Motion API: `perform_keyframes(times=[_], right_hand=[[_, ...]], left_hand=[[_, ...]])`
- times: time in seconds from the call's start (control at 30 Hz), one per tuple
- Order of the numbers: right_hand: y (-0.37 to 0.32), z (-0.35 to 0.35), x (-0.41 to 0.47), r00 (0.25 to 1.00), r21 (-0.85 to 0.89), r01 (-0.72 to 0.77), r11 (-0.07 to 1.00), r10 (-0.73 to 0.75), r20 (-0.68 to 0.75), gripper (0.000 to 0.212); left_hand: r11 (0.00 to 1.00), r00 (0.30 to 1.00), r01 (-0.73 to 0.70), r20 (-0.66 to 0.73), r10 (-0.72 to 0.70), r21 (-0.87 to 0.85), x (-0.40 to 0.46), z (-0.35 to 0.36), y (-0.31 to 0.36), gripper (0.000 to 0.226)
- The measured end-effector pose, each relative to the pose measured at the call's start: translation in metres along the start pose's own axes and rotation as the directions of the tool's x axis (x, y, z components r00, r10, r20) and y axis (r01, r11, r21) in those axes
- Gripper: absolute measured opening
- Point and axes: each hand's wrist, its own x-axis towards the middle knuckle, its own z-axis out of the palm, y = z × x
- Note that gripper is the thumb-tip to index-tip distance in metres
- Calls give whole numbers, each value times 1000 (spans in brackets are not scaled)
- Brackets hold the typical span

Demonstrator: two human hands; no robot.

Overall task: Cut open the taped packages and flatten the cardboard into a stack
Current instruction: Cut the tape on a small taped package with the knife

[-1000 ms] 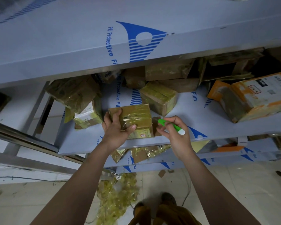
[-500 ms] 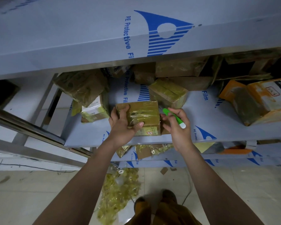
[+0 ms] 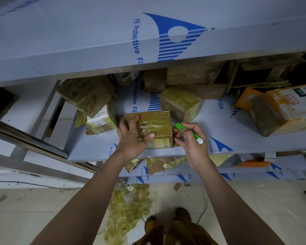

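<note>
Upper left of frame: metal rack rail [image 3: 25, 138], slanting down toward centre, with a dark opening behind it at the far left edge.

Left of centre: large taped package [image 3: 86, 95], tilted, resting on a smaller labelled package [image 3: 100, 123]; both sit on the middle shelf [image 3: 237, 131], which is covered in blue-printed protective film.

Centre: taped package [image 3: 154, 126], brown cardboard under glossy clear tape, standing at the front edge of the middle shelf. The left hand [image 3: 133, 137] grips it, fingers curled over its left end and thumb pressed on its front face.

Just behind it: another taped box [image 3: 180, 103], close by at its right rear corner.

Right of centre: right hand [image 3: 193, 144], fingers curled, pinching a green cutter [image 3: 189, 132] with a white end; the green tip sits just beside the held package's right side. Whether it touches cannot be told.

Upper centre to upper right: further cardboard boxes [image 3: 193, 75], piled at the back of the shelf in shadow.

Far right: orange-and-white package [image 3: 281, 110], lying tilted on the same shelf, well apart from the hands.

Lower centre: cardboard scraps and tape [image 3: 159, 164] on the lower shelf; crumpled yellowish tape strips [image 3: 127, 209] on the tiled floor [image 3: 42, 209]; the person's shoes [image 3: 166, 221] just right of the strips.
</note>
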Motion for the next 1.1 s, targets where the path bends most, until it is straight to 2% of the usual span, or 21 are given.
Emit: perform_keyframes(times=[0.4, 0.53, 0.6, 0.63, 0.67, 0.73, 0.8, 0.93, 1.03, 1.1], right_hand=[[4, -10, -27, 999, -19, 32, 999, -31, 26, 15], [4, -28, -30, 999, -150, 40, 988, -38, 19, 15], [0, -39, -28, 991, -224, 108, 968, -123, -52, 12], [-4, -45, -24, 973, -301, 181, 936, -215, -85, 11], [-9, -51, -18, 941, -410, 264, 873, -327, -90, 11], [-17, -62, -2, 867, -643, 374, 668, -499, -15, 12], [-19, -74, 16, 851, -814, 357, 458, -519, 81, 16], [-9, -94, 35, 933, -977, 174, 125, -337, 123, 36], [-5, -99, 39, 977, -994, 108, -5, -184, 107, 63], [-5, -99, 40, 997, -993, 56, -105, -43, 61, 75]], left_hand=[[1000, 999, 8, 34, -8, -4, 0, -3, -1, 83], [999, 997, 49, 60, -47, -23, 4, -7, 3, 81], [996, 996, 73, 64, -69, -59, 5, -8, 6, 80], [994, 995, 78, 62, -74, -75, 5, -8, 6, 79], [993, 996, 79, 55, -74, -87, 4, -8, 6, 78], [991, 997, 76, 27, -73, -111, 2, -8, 4, 72], [990, 997, 73, -1, -73, -124, 2, -7, 4, 67], [979, 993, 100, -47, -110, -180, -2, -4, 5, 73], [934, 977, 146, -100, -188, -327, -6, -1, 7, 92], [893, 961, 218, -73, -267, -393, -6, -1, 8, 95]])
